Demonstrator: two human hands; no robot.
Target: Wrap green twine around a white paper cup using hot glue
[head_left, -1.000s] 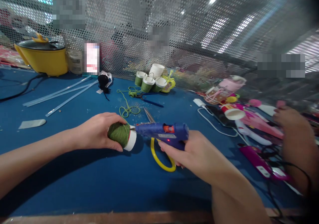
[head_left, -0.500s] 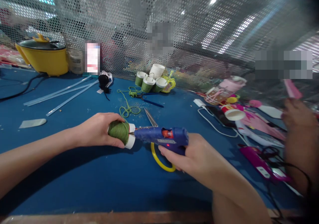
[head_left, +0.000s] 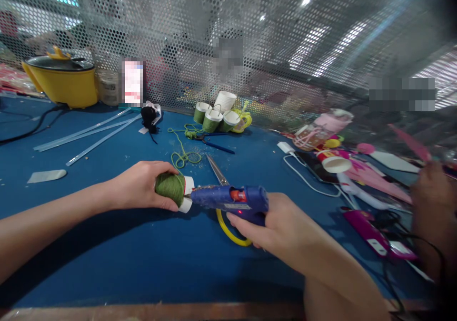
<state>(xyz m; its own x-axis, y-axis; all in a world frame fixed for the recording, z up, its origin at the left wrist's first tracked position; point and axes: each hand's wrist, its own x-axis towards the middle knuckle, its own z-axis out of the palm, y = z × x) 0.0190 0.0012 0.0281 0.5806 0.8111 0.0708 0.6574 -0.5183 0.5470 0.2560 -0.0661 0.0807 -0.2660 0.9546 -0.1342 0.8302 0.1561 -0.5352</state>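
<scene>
My left hand is wrapped round a paper cup wound with green yarn, lying on its side with its white rim to the right. A loose strand of green yarn trails from it across the table. My right hand grips a blue hot glue gun with a small red light lit on it. The gun's nozzle is at the cup's white rim; whether it touches I cannot tell. Below the gun lie scissors with yellow handles, partly hidden by the gun and my right hand.
Behind stand several yarn-wrapped cups by blue-handled pliers. Left are clear glue sticks, a yellow electric pot and a propped phone. A purple power strip lies right, near another person's hand with pink material.
The glue gun has dipped slightly and its rear has shifted a little left. My left hand and the cup are nearly still. The other person's hand has moved right and down.
</scene>
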